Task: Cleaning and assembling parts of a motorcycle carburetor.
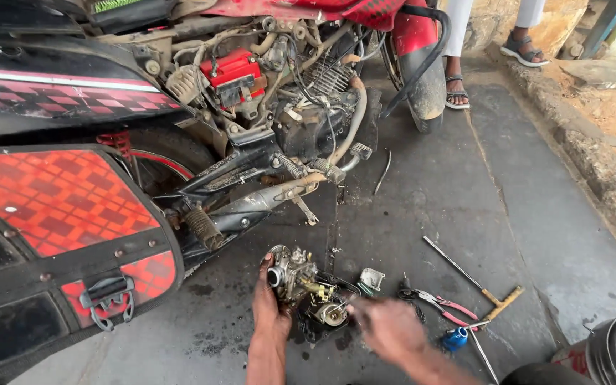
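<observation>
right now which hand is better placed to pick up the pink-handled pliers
Right. The right hand is beside the pink-handled pliers on the floor, while the left hand is across the parts, holding the carburetor.

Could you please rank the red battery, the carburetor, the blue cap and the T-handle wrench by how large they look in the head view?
1. T-handle wrench, longest
2. Carburetor and red battery: look alike; battery is farther away, so unsure
3. Blue cap, smallest

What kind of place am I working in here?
Most likely a roadside or open-front motorcycle repair spot. A stripped motorcycle stands on oil-stained concrete floor, hand tools lie loose on it, and the left hand steadies a removed carburetor while the right hand works beside it.
</observation>
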